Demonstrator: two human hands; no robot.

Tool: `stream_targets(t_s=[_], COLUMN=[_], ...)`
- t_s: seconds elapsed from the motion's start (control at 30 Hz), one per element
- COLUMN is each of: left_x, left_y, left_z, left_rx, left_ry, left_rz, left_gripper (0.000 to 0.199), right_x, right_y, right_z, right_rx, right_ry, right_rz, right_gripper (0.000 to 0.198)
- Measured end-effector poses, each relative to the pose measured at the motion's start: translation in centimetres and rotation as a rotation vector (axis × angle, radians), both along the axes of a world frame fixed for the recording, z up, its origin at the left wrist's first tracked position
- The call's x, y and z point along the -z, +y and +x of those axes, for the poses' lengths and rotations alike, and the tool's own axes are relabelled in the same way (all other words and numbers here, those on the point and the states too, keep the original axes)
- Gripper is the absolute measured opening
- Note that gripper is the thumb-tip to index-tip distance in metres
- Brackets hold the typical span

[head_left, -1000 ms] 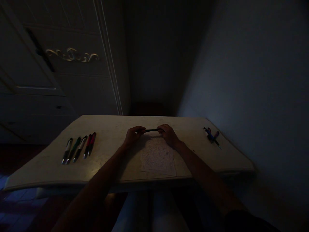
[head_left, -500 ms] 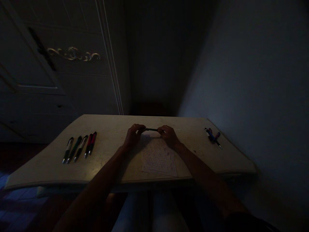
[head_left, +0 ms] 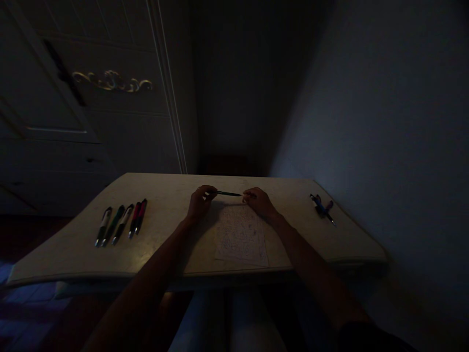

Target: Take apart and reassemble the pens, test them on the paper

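Observation:
A slim dark green pen (head_left: 229,193) is held level above the table, just beyond a sheet of paper. My left hand (head_left: 200,201) is closed on its left end. The pen's right end narrows to a light point that reaches the fingertips of my right hand (head_left: 259,201). Those right fingers are pinched together; what lies between them is too dark and small to make out. Under and nearer than the hands, the paper (head_left: 241,237), covered in faint marks, lies flat on the pale table (head_left: 164,188).
Several pens (head_left: 117,225) lie side by side on the table's left, with green, white and red barrels. A small pile of blue and dark pen pieces (head_left: 323,209) sits on the right. A wall (head_left: 366,122) borders the right side; a cabinet (head_left: 128,132) stands behind left.
My hands have drawn slightly apart, the left one moving a little left. More of the pen shows between them, including its narrow light point by my right fingers.

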State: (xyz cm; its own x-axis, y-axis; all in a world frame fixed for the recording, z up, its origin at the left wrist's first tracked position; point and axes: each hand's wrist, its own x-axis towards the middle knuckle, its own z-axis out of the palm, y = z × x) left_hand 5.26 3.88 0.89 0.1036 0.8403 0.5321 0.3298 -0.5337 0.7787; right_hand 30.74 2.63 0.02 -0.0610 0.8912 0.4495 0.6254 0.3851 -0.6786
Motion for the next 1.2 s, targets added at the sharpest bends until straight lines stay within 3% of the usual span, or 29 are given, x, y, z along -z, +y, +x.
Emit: stream_targets(t_s=[0.1, 0.23, 0.4, 0.6, 0.83, 1.2], left_x=[0.21, 0.14, -0.25, -0.24, -0.23, -0.51], left_y=[0.22, 0.19, -0.03, 0.17, 0.21, 0.07], left_z=[-0.08, -0.09, -0.07, -0.18, -0.27, -0.21], left_rx=[-0.025, -0.058, -0.069, -0.085, -0.077, -0.050], left_ry=[-0.003, -0.001, 0.002, 0.008, 0.005, 0.011], left_rz=[-0.017, -0.055, -0.077, -0.100, -0.108, -0.096], left_gripper=[0.015, 0.016, 0.016, 0.015, 0.015, 0.014], right_x=[0.00, -0.25, -0.49, -0.79, -0.88, -0.70], right_y=[-0.17, -0.31, -0.34, -0.41, -0.65, -0.77], right_z=[-0.01, -0.10, -0.21, -0.58, -0.77, -0.80], right_rx=[-0.070, -0.082, -0.022, 0.001, -0.110, -0.099], right_ry=[-0.142, -0.145, 0.062, 0.336, 0.278, 0.265], right_rz=[-0.020, -0.003, -0.003, -0.137, -0.126, -0.120], right_gripper=[0.013, 0.013, 0.015, 0.017, 0.016, 0.016])
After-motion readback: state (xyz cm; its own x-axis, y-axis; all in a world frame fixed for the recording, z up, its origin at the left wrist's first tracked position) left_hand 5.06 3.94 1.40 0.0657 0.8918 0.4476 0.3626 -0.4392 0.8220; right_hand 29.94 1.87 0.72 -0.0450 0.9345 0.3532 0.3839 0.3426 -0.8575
